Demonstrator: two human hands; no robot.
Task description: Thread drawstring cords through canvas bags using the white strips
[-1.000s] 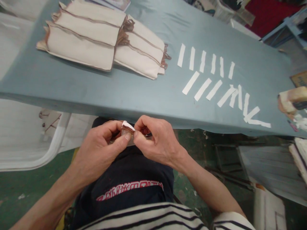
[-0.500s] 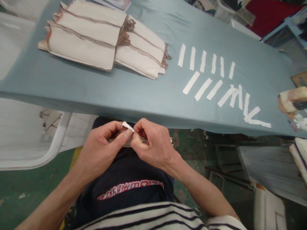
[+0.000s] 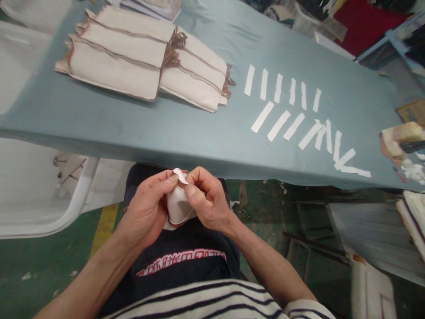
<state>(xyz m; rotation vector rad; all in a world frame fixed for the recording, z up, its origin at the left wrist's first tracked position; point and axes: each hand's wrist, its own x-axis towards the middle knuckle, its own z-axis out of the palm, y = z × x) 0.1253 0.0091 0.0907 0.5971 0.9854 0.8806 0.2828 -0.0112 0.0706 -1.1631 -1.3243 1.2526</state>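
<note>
Left hand (image 3: 149,206) pinches a white strip (image 3: 180,176) at the upper edge of a pale pouch (image 3: 179,206). Right hand (image 3: 210,199) grips that edge just beside it, thumb against curled forefinger; whether it also has the strip's end, I cannot tell. The pouch hangs between the hands, over the dark apron (image 3: 199,237), just in front of the table (image 3: 133,128). Good work here likely means keeping both thumbs close, the edge taut between them, and the strip pressed flat along it; slack cloth could let it skew or crease. On the table, more strips (image 3: 249,80) lie right, stacked bundles (image 3: 113,71) left.
</note>
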